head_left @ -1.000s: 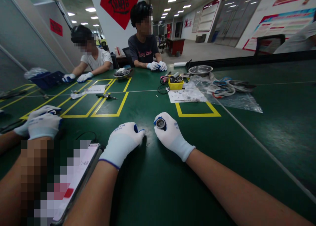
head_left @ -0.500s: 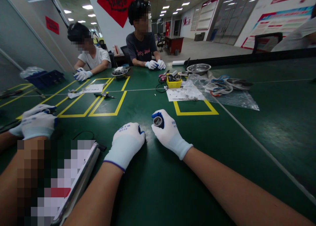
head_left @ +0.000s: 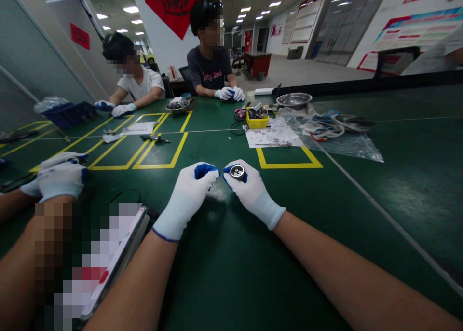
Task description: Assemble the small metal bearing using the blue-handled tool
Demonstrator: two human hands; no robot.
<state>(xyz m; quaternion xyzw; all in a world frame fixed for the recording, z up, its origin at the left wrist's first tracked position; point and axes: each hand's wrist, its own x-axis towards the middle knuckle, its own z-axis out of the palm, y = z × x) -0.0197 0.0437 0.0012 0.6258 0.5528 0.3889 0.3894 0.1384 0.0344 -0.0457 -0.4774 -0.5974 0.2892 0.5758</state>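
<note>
My right hand [head_left: 256, 192], in a white glove with blue palm, is wrapped round a short dark cylindrical part [head_left: 237, 172]. Its silver-rimmed round end faces up, with small details inside that I cannot make out. Just left of it, apart by a small gap, my left hand [head_left: 191, 188] wears the same kind of glove. Its thumb and forefinger are pinched together, with a hollow between them and the palm. Whatever the fingertips hold, if anything, is too small to see. Both hands are above the green table [head_left: 224, 263].
At left, a co-worker's gloved hands [head_left: 61, 176] are beside a tablet-like board [head_left: 112, 263]. Ahead are a yellow bin [head_left: 257, 123] of parts, a steel bowl [head_left: 293, 100], a plastic bag [head_left: 361, 147] and a screwdriver-like tool [head_left: 156, 138]. Two people sit across the table.
My left hand has risen from the table and moved forward to the right, close to my right hand. The cylindrical part has turned so its open end shows more.
</note>
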